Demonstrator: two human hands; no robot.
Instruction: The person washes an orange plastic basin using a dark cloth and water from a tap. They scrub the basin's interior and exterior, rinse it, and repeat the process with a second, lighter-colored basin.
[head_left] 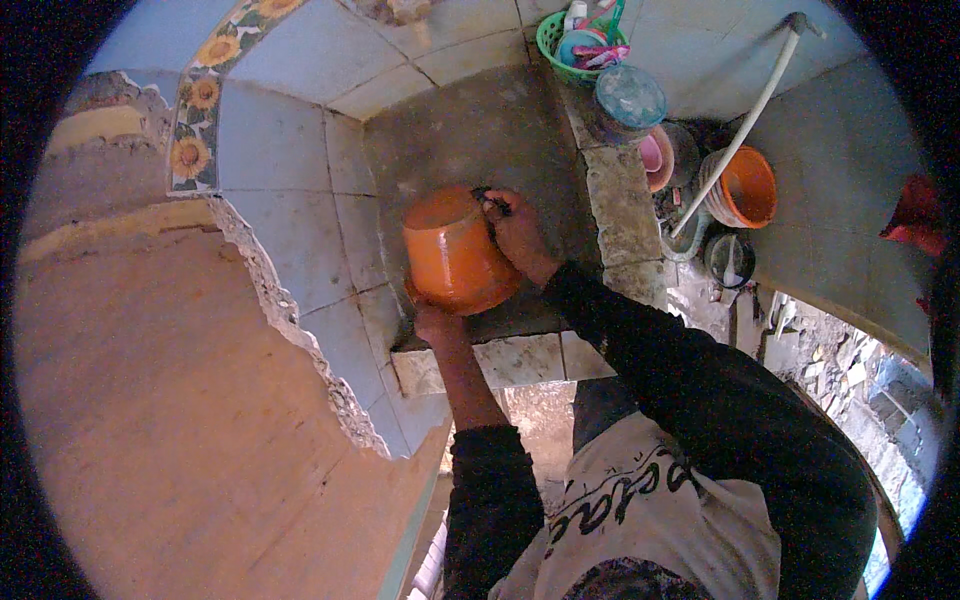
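An orange plastic bucket (pixel 452 258) is tipped over above a grey basin floor, its base toward the far wall and its flared rim toward me. My left hand (pixel 440 323) is closed on that rim at the near left. Against the bucket's right side, close to the base, my right hand (pixel 522 238) is closed with its fingers bent around a small dark wad (pixel 488 196). Whether the wad is a scrubbing pad is too unclear to tell. The inside of the bucket is hidden from me.
A tiled ledge (pixel 625 205) borders the basin on the right. Beyond it stand a green basket (pixel 548 45) of toiletries, a lidded tub (pixel 630 97), another orange bucket (pixel 748 187) and a white pipe (pixel 745 125). Broken wall edging (pixel 290 310) runs along the left.
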